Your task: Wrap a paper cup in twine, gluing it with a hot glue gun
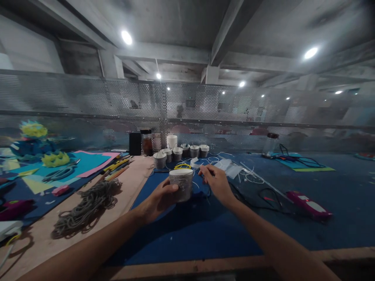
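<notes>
My left hand (161,197) is wrapped round a paper cup (182,185) whose outside is covered in grey cord; its white rim faces up, tilted a little. To the right of the cup, my right hand (215,180) is closed in a pinch, apart from the cup. What its fingertips hold, if anything, is too small to make out. Just behind the cup lies a pair of yellow-handled scissors or pliers (182,166), partly hidden. Several similar grey-wrapped cups (177,154) stand in a group farther back.
Grey cord (88,207) lies heaped on the left. Coloured sheets (96,162) and pens (118,171) are beyond it. At right are a glue gun (309,205), white strings and a glass jar (270,145). A dark-lidded jar (147,142) stands near the mesh partition (187,97).
</notes>
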`<state>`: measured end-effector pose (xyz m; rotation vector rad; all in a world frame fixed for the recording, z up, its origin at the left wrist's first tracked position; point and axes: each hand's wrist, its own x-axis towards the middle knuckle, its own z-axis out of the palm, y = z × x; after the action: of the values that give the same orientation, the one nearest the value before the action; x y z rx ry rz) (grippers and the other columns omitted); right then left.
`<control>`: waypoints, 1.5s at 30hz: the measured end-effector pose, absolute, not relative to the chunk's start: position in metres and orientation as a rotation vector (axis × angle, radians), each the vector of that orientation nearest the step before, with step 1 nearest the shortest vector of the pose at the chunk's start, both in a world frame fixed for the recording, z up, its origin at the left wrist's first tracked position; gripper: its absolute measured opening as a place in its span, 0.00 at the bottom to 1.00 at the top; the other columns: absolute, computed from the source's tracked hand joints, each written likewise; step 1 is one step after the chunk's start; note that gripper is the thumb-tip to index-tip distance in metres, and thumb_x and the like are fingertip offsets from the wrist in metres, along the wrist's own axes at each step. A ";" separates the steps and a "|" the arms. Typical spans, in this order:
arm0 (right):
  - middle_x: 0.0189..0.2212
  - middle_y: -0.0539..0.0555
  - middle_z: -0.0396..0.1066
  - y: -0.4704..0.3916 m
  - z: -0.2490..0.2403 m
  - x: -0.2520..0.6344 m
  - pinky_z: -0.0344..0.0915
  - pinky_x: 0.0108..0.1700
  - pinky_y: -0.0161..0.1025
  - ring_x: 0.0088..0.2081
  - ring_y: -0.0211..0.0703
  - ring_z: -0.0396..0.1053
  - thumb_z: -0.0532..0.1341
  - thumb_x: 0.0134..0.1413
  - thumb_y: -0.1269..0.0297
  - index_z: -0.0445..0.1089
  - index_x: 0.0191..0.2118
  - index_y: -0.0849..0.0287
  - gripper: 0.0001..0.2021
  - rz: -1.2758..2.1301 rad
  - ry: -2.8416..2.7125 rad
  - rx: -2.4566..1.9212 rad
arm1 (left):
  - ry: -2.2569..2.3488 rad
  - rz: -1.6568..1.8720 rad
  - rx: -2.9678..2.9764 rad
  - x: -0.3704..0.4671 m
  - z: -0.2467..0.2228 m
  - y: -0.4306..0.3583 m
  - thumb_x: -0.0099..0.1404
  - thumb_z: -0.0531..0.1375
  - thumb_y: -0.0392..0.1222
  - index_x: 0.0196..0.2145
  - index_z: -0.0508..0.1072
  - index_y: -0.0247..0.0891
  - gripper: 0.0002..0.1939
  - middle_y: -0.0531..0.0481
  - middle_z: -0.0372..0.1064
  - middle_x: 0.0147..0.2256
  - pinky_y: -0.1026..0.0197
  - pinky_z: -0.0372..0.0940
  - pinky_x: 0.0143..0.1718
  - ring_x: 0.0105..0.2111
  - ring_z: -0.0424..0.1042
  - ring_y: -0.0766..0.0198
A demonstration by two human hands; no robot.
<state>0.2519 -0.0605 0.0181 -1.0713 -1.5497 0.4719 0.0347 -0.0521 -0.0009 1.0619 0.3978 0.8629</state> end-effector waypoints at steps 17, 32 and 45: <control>0.19 0.47 0.65 -0.062 0.013 0.249 0.60 0.31 0.35 0.24 0.38 0.66 0.54 0.64 0.53 0.71 0.28 0.57 0.18 0.469 -1.614 -1.090 | 0.387 0.824 1.041 0.029 -0.002 -0.047 0.66 0.57 0.42 0.55 0.72 0.37 0.20 0.41 0.73 0.52 0.51 0.64 0.54 0.51 0.72 0.50; 0.20 0.47 0.67 -0.062 0.011 0.245 0.58 0.31 0.34 0.25 0.38 0.65 0.54 0.64 0.55 0.71 0.26 0.57 0.18 0.487 -1.699 -1.094 | 0.277 0.737 0.979 0.028 -0.007 -0.047 0.65 0.56 0.39 0.57 0.69 0.33 0.23 0.38 0.72 0.53 0.51 0.63 0.54 0.52 0.71 0.50; 0.22 0.47 0.66 -0.064 0.010 0.244 0.58 0.31 0.32 0.26 0.36 0.64 0.54 0.65 0.57 0.69 0.27 0.59 0.17 0.458 -1.714 -1.071 | 0.281 0.750 0.871 0.027 -0.007 -0.043 0.62 0.56 0.37 0.54 0.71 0.27 0.23 0.36 0.76 0.47 0.48 0.65 0.52 0.48 0.74 0.46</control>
<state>0.2438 -0.0643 0.0103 -1.0713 -1.7142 0.4576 0.0269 -0.0434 -0.0073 0.8708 0.2807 0.7497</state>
